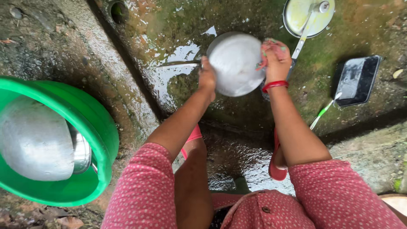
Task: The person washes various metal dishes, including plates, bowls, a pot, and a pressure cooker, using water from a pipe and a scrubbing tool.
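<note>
I hold a round steel bowl (234, 63) above wet mossy ground, its rounded underside turned toward me. My left hand (207, 76) grips its left rim. My right hand (276, 59) presses a pink and green scrubber (271, 47) against the bowl's right edge. A red bangle (274, 85) circles my right wrist. My knees, in a red dotted garment, fill the bottom of the view.
A green plastic tub (99, 140) at left holds a large upturned steel vessel (36, 142) and another steel piece. A steel lid with a long handle (307, 17) lies at top right. A black rectangular tray (356, 80) and a green-handled toothbrush (323, 112) lie right.
</note>
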